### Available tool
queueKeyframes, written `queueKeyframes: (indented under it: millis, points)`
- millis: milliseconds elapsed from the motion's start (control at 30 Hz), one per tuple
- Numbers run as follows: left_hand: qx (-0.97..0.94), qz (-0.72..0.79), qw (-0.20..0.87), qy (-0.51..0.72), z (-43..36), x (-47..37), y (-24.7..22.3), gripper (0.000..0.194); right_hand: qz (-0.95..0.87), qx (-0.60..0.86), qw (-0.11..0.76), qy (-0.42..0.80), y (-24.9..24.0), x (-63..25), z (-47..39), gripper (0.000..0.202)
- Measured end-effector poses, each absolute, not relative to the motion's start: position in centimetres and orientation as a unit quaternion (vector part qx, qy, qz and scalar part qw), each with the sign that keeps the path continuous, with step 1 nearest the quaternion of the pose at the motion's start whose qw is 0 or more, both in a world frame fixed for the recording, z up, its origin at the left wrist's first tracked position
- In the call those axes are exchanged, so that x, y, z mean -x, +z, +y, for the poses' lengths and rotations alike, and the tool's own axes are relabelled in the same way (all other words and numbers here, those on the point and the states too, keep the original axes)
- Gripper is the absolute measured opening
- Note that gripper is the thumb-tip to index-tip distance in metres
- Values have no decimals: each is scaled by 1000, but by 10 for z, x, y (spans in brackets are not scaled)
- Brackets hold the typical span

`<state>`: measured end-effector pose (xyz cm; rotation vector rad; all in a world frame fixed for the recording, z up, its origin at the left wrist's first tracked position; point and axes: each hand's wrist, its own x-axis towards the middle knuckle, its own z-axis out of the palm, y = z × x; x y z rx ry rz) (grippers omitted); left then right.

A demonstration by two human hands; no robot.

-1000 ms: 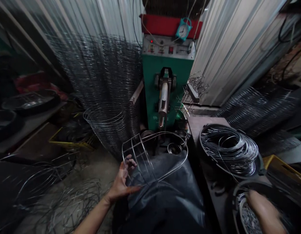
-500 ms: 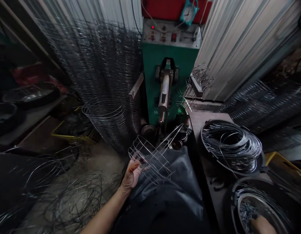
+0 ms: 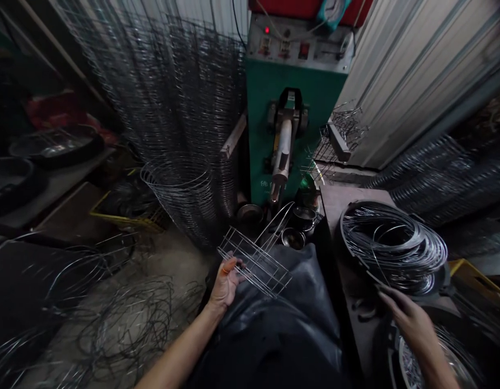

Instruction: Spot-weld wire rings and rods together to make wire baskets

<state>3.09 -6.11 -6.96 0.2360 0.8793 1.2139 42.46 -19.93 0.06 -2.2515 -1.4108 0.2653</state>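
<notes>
My left hand (image 3: pixel 227 283) is closed on the near left side of a small wire rack (image 3: pixel 270 273). The rack is a grid of thin metal rods, with a long wire loop sticking out towards the machine, and it is held tilted over my dark apron (image 3: pixel 302 319). On the right, my right hand (image 3: pixel 410 319) is above a round bowl (image 3: pixel 406 356) of small metal pieces. Its fingers are pressed together beside the rim of a black tub, and whatever they hold is too small to make out.
A green machine (image 3: pixel 258 129) with a metal arm (image 3: pixel 282 148) stands ahead. Tall stacks of wire hoops (image 3: pixel 177 183) are to its left. A coil of wire (image 3: pixel 420 243) lies in a black tub on the right bench (image 3: pixel 334 205). Loose wire (image 3: pixel 132 319) covers the floor at left.
My right hand has come up out of the bowl and moved to the left, next to the tub's rim. The wire rack has turned in my left hand and appears flatter. The view has shifted slightly.
</notes>
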Motion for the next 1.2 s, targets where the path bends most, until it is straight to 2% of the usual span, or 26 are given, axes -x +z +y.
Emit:
queueKeyframes:
  millis: [67,200,433,667,1200]
  points:
    - [-120,388,725,556,-65,-30,-68,55,-543,762,290,202,19,-374,-143,38]
    - [-169,378,708,572,-73,-23,-65,58,-601,653,349,300,33,-297,-59,32]
    - [-210,352,690,597,-69,-12,-71,59,-577,557,408,436,21,-249,-17,33]
    - [-201,370,701,576,-60,-21,-77,60,-418,531,558,482,-16,-233,-10,36]
    - [-165,394,698,575,-27,-30,-82,63,-354,534,586,496,-28,-227,34,35]
